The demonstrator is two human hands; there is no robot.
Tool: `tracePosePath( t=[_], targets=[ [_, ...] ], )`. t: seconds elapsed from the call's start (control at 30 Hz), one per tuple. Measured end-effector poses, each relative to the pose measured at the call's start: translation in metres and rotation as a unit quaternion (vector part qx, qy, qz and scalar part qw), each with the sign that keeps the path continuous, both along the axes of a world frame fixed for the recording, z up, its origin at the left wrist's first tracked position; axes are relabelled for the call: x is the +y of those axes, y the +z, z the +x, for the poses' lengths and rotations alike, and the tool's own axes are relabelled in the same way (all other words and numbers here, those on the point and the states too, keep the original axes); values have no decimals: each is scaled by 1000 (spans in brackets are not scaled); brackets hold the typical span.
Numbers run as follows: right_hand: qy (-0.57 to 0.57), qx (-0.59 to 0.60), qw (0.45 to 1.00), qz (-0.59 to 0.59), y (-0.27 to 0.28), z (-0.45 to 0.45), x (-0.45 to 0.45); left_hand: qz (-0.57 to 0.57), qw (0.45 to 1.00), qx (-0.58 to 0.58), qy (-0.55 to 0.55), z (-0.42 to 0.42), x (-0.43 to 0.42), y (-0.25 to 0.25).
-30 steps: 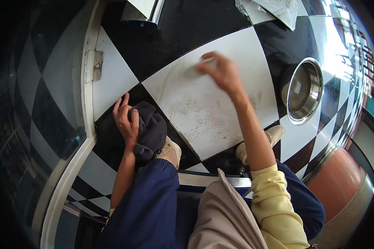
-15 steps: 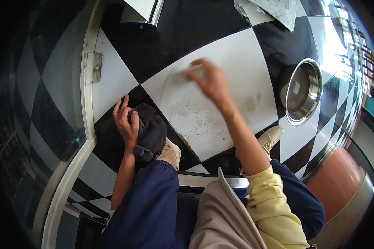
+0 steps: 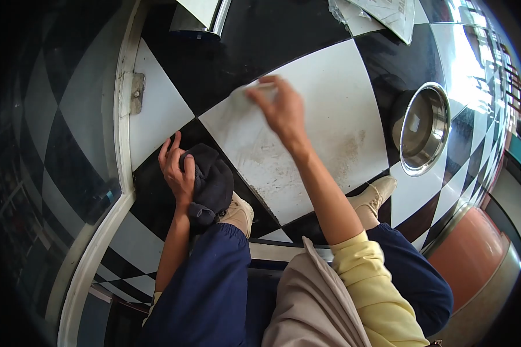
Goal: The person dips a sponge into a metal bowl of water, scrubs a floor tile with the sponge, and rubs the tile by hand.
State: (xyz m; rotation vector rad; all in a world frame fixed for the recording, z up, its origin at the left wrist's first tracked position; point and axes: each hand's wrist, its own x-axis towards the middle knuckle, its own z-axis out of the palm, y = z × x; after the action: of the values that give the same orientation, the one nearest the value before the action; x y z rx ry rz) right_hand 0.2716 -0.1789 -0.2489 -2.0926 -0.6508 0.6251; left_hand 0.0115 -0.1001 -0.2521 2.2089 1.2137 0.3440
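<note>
My left hand holds a crumpled dark cloth, with the thumb over its edge and the fingertips resting toward the black tile. The cloth lies beside my left shoe. My right hand is over the upper left part of a white floor tile, its thumb and fingers pinched round something pale. Motion smears that thing, and its kind cannot be made out. Brown dirt smudges and grey streaks mark the lower half of the tile.
A shiny metal bowl stands on the right, seemingly with liquid inside. At the left runs a white door frame with glass. A printed packet lies at the top, near a metal-edged object. An orange-sided seat is at lower right.
My right hand has moved a little to the left across the white tile, with the pale thing. My left hand and the dark cloth have stayed in place.
</note>
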Motion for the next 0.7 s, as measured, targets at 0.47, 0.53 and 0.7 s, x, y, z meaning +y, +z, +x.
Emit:
tracePosePath(
  t=[0.47, 0.53, 0.7],
  targets=[
    [-50, -25, 995, -78, 11, 58, -31, 7, 1000, 0, -12, 0, 1, 0],
    [144, -84, 986, 13, 1, 36, -41, 9, 1000, 2, -12, 1, 1, -1],
    [6, 36, 996, -85, 13, 77, -49, 7, 1000, 1, -13, -1, 0, 1]
  ],
)
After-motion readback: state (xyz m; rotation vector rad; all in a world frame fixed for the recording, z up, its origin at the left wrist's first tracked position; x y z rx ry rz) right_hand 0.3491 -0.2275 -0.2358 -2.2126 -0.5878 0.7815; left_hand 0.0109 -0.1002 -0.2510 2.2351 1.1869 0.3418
